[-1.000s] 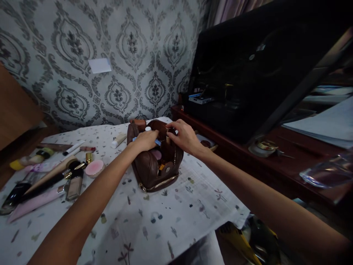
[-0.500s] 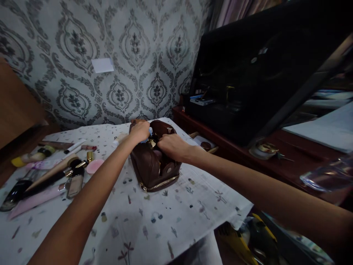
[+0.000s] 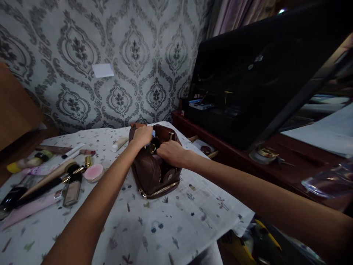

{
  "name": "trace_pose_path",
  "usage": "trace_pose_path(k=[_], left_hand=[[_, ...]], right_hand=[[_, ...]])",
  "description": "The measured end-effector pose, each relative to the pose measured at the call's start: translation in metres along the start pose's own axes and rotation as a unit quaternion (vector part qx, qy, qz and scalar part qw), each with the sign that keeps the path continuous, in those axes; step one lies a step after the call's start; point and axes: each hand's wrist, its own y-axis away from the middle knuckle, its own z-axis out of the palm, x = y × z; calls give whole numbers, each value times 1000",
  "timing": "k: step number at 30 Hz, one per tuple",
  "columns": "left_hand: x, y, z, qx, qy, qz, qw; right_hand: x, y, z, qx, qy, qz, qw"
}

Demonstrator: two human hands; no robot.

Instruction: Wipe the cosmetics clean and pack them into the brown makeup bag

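Note:
A dark brown makeup bag [image 3: 149, 175] with a gold zipper stands unzipped on the patterned cloth. My left hand [image 3: 142, 136] is closed over the bag's left rim, and a bit of something blue shows beside its fingers. Inside the opening is my right hand [image 3: 171, 151], its fingers curled and their tips hidden, so what they grip cannot be made out. Between the hands, a dark round item with gold trim [image 3: 151, 148] and other cosmetics show in the bag. A cream tube [image 3: 119, 144] lies just left of it.
Cosmetics are spread at the left: a pink round compact [image 3: 94, 172], a foundation bottle [image 3: 72, 191], a pink tube [image 3: 35, 209] and brushes. A large black screen [image 3: 242, 81] stands on the reddish desk [image 3: 234, 162] at the right. A cardboard-brown box [image 3: 16, 106] is at far left.
The view has shifted slightly. My right hand has moved a little within the bag, and the cream tube beside it shows more clearly. My left hand stays at the rim.

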Motion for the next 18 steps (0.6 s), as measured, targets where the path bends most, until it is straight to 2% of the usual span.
trace_pose_path(k=[6, 14, 18], left_hand=[[6, -1, 3, 28, -3, 0, 1000], [9, -2, 4, 37, 11, -9, 999], [8, -3, 5, 33, 33, -16, 999]], right_hand=[[-1, 0, 1, 5, 1, -7, 1000], [-5, -7, 12, 20, 10, -41, 999], [-3, -12, 9, 65, 25, -45, 997]])
